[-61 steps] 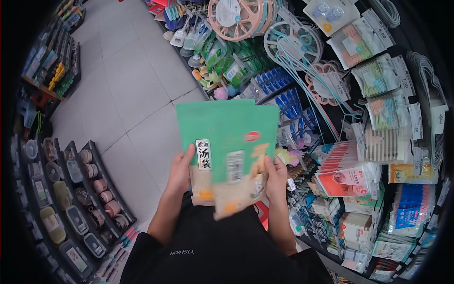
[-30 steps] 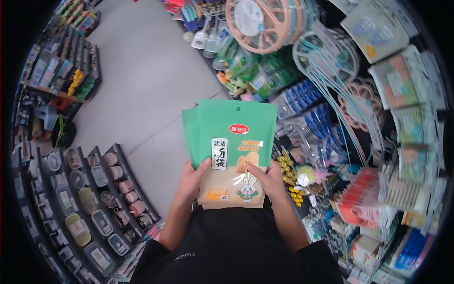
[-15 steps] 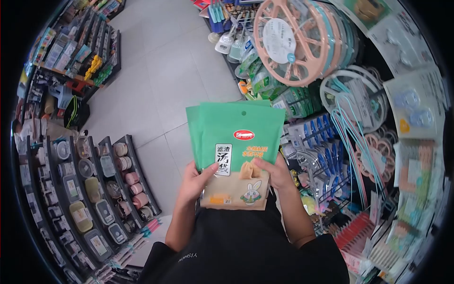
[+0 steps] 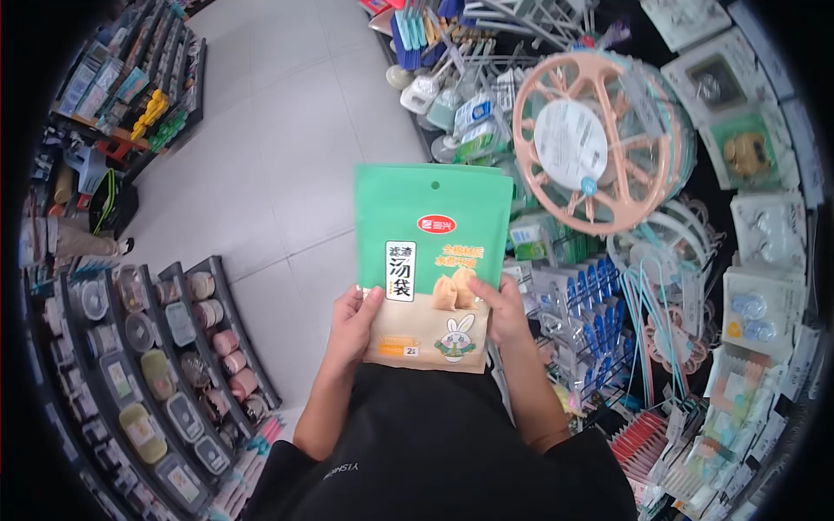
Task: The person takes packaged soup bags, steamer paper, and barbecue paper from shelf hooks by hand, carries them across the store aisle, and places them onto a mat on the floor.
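Observation:
In front of my chest I hold a green and tan packet of soup bags [image 4: 417, 339], its printed face toward me, with a hang hole at the top and a cartoon rabbit at the lower right. A second green packet [image 4: 476, 168] lies behind it, only its top edge showing. My left hand [image 4: 352, 321] grips the lower left side, thumb on the front. On the right side, my right hand [image 4: 504, 311] pinches the packets with its thumb over the front. The fingers behind the packets are hidden.
A rack on the right carries round peach-coloured hanger wheels [image 4: 599, 143], blue packaged goods [image 4: 591, 321] and blister packs [image 4: 756, 308]. To the lower left, a shelf [image 4: 208, 382] holds food containers. Grey tiled floor [image 4: 269, 139] runs between. Part of a person's leg [image 4: 82, 240] shows at far left.
The packets now lie more squarely stacked, the rear one mostly hidden behind the front one. Both hands still hold them. The view has shifted, so the hanger wheels appear lower and farther right.

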A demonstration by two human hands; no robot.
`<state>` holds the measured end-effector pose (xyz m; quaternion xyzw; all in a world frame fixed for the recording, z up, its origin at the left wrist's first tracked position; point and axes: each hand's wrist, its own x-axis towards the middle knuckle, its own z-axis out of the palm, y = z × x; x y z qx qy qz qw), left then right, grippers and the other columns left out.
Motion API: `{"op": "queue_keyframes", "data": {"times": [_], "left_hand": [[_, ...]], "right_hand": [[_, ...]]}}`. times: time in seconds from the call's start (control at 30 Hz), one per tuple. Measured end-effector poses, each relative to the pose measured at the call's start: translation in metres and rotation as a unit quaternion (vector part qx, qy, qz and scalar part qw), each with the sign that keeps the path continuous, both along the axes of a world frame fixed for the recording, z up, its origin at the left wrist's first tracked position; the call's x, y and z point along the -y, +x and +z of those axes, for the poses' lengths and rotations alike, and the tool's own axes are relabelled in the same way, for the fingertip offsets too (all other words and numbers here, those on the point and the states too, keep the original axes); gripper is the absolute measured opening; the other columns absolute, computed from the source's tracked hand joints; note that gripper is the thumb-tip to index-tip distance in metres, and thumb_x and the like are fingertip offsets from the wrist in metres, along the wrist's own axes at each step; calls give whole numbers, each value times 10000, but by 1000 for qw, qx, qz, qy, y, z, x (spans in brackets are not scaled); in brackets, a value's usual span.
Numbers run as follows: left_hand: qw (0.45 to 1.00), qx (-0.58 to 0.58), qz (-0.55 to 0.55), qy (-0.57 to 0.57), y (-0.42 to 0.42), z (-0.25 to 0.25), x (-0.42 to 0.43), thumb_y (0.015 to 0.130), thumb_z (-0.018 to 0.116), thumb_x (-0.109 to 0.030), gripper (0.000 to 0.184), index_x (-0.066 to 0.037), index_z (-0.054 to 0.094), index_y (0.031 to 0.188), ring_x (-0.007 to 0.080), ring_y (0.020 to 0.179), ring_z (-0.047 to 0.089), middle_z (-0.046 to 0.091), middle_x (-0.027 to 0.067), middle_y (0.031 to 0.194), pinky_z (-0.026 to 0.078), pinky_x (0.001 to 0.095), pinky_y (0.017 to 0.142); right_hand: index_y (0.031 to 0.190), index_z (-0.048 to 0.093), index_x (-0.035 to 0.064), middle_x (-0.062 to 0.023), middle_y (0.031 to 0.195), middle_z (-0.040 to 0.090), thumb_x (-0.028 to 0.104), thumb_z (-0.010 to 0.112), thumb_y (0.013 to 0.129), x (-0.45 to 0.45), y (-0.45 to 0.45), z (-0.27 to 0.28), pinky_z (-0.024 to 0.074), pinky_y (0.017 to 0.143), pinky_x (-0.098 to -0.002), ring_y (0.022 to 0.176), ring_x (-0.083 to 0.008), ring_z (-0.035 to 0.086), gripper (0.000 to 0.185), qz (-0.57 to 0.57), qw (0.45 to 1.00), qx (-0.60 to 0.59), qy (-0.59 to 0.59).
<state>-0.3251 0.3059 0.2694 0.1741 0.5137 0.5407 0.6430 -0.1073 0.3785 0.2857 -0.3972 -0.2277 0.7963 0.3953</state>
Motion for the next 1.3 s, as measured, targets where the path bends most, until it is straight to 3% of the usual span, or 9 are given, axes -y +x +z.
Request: {"op": "queue_keyframes", "data": {"times": [0.23,0.37,0.6,0.83,1.1,1.3], "left_hand": [[997,-15,12,70,-119,27,-86,954,495,-197,255,25,541,1070,93,827,598,639,82,972,490,252,738],[994,-30,-15,102,-160,37,-117,948,514,-232,274,18,550,1054,89,826,596,639,78,970,488,244,730],[998,4,4,56,-190,23,-142,944,523,-236,303,29,544,1090,90,836,593,639,79,980,486,242,737],[999,-14,19,42,-225,22,-169,942,521,-184,294,33,519,1141,112,896,602,631,97,1037,490,262,785],[993,-53,89,50,-275,35,-245,938,525,-165,300,37,508,1160,122,918,601,626,105,1059,494,269,799],[987,-116,86,67,-286,53,-333,939,527,-165,306,39,510,1166,112,921,590,626,99,1055,483,261,795]], "right_hand": [[1050,593,-32,-73,952,652,44,617,842,-38,-106,23,496,745,-259,851,-116,615,223,95,987,89,89],[1066,584,-33,-77,979,650,66,612,864,-51,-147,32,483,786,-265,879,-111,608,226,73,988,92,97],[1102,565,-45,-87,1020,636,70,604,874,-85,-179,26,474,809,-265,919,-113,590,258,82,976,152,134],[1086,576,-52,-80,994,644,80,619,862,-143,-216,8,477,780,-257,889,-108,594,263,140,974,134,115],[1049,593,-43,-72,939,655,76,646,830,-276,-271,5,484,740,-244,834,-93,603,254,267,948,74,159],[1167,496,-38,-88,1046,611,55,606,851,-383,-301,26,488,777,-261,905,-106,593,347,184,963,8,196]]}}
